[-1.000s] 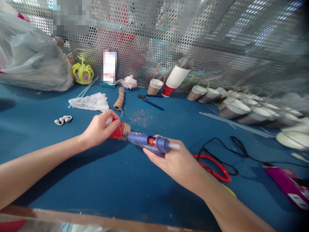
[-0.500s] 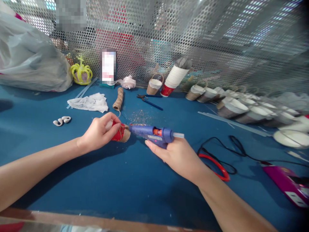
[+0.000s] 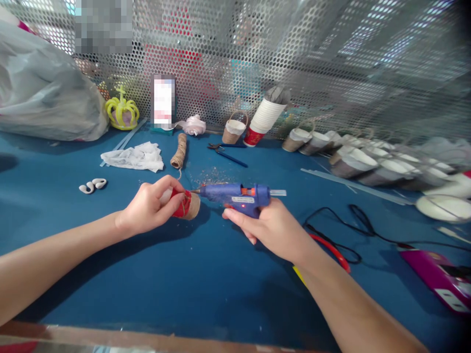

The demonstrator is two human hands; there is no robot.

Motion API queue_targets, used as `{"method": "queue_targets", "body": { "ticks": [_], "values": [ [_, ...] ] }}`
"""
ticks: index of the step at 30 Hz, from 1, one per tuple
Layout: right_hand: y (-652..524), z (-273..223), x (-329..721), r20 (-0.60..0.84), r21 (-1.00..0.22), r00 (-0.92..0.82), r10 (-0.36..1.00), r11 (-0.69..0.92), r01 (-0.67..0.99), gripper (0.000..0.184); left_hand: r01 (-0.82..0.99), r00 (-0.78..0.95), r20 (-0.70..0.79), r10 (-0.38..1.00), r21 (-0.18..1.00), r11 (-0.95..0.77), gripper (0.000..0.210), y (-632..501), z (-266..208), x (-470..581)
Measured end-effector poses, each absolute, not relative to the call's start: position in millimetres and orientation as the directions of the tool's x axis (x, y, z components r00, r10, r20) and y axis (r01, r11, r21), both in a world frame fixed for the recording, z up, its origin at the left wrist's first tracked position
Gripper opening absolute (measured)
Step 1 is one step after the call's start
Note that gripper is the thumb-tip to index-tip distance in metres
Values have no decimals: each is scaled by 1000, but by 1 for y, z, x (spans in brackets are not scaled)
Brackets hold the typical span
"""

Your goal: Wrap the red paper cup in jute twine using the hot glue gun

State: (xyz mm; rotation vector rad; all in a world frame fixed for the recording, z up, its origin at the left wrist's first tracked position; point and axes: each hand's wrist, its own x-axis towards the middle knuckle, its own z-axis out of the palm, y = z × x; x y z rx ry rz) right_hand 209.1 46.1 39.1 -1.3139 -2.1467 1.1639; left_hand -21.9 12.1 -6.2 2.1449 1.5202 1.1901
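Observation:
My left hand [image 3: 151,205] is closed around a red paper cup [image 3: 183,206] lying on its side, its base end wrapped in brown twine. In my right hand [image 3: 270,223] is a blue hot glue gun [image 3: 235,193] with a clear glue stick poking out of its back. The gun's nozzle points left, right at the upper side of the twine wrapping; whether it touches cannot be made out. A spool of twine [image 3: 179,151] lies behind the cup, a loose strand running from it toward my left hand.
Pliers [image 3: 228,154], a white cloth [image 3: 134,157] and white earphones [image 3: 92,185] lie on the blue table [image 3: 176,284]. Behind stand a stack of paper cups [image 3: 265,116] and several twine-covered baskets [image 3: 355,162]. A black cord [image 3: 371,235] and purple box [image 3: 434,277] lie right.
The glue gun has shifted slightly right and up, its nozzle now level and a little higher on the cup. More of the twine band shows. The left hand keeps its hold.

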Motion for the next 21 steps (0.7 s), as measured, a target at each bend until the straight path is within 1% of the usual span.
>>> {"method": "queue_targets", "body": {
  "ticks": [2,5,9,14,21],
  "values": [
    [49,39,213,-123,-850,-540,833,193,491,22,646,112,489,865,626,-437,8,12,-4,-22],
    [54,38,217,-157,-929,-582,798,82,362,21,593,86,509,857,665,-454,7,11,0,-23],
    [56,36,220,-212,-964,-618,757,-57,260,22,558,84,569,818,654,-511,4,9,3,-24],
    [56,37,219,-274,-957,-632,725,-138,256,22,546,82,583,808,652,-526,4,8,3,-23],
    [59,34,220,-283,-955,-626,726,-157,251,24,533,102,590,801,647,-545,4,7,4,-23]
  ]
}}
